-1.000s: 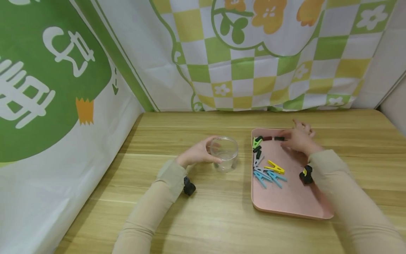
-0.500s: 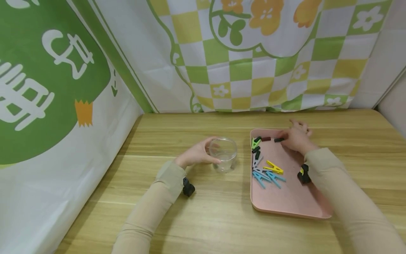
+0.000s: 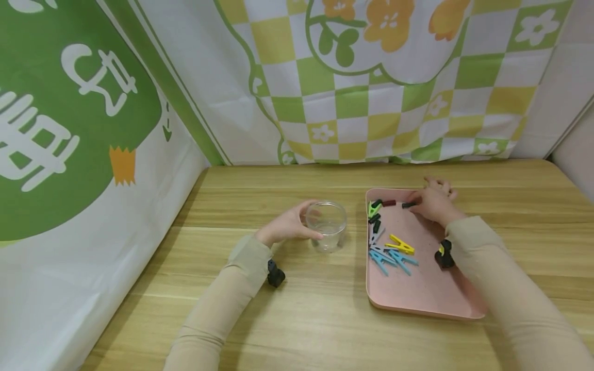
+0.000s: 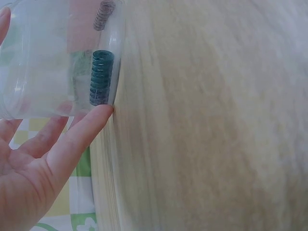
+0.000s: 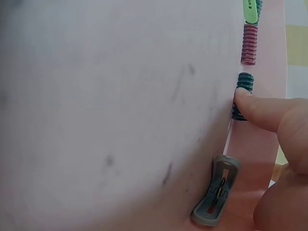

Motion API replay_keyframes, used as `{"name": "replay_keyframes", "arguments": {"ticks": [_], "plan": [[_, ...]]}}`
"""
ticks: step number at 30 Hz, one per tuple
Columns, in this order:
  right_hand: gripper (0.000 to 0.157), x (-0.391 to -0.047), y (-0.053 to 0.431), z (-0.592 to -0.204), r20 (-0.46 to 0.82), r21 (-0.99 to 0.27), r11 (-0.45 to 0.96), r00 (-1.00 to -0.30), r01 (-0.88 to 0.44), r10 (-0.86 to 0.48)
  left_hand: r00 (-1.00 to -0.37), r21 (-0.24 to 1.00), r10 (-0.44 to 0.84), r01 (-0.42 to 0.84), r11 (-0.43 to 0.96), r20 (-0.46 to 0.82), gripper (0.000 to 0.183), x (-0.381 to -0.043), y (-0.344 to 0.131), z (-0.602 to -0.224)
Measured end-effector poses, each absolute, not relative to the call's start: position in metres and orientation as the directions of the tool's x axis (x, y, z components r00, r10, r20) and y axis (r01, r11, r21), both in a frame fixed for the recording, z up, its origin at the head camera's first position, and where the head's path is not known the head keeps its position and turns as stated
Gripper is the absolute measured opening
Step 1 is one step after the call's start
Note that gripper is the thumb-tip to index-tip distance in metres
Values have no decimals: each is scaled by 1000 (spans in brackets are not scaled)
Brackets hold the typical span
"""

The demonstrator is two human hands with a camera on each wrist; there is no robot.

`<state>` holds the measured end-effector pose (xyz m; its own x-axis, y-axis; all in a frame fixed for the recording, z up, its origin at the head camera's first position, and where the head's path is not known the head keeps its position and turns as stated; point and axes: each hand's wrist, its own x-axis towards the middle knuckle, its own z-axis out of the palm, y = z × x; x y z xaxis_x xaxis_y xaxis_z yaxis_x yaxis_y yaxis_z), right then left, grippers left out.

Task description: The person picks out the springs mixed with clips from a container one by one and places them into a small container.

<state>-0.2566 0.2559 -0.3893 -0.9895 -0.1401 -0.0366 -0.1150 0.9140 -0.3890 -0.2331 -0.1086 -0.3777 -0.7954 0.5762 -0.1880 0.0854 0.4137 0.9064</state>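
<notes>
A person's left hand [image 3: 291, 223], fingers spread wide and curved around the wall, holds a clear, round plastic cup [image 3: 327, 229] over a wood-grain worktop [image 3: 301, 319], left of a pink rectangular tray [image 3: 417, 296]. Inside the cup sit 2 coil springs, 1 dark green [image 4: 101, 77] and 1 greyish brown [image 4: 103, 15]. The right hand [image 3: 436, 202], fingers drawn narrow, pinches a dark green coil spring [image 5: 245, 81] near the tray's far wall, in line with a dark red coil spring [image 5: 249, 44]. A grey clothespin [image 5: 217, 192] lies near that hand. Along the tray's left side are a lime green clothespin [image 3: 374, 210], short dark springs [image 3: 377, 226], light blue clothespins [image 3: 396, 254] and 1 yellow clothespin [image 3: 406, 248].
</notes>
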Motion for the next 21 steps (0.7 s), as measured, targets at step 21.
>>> {"name": "replay_keyframes", "arguments": {"ticks": [21], "plan": [[26, -255, 255, -388, -24, -399, 911, -992, -107, -127, -792, 904, 582, 94, 418, -187, 84, -233, -109, -377]]}}
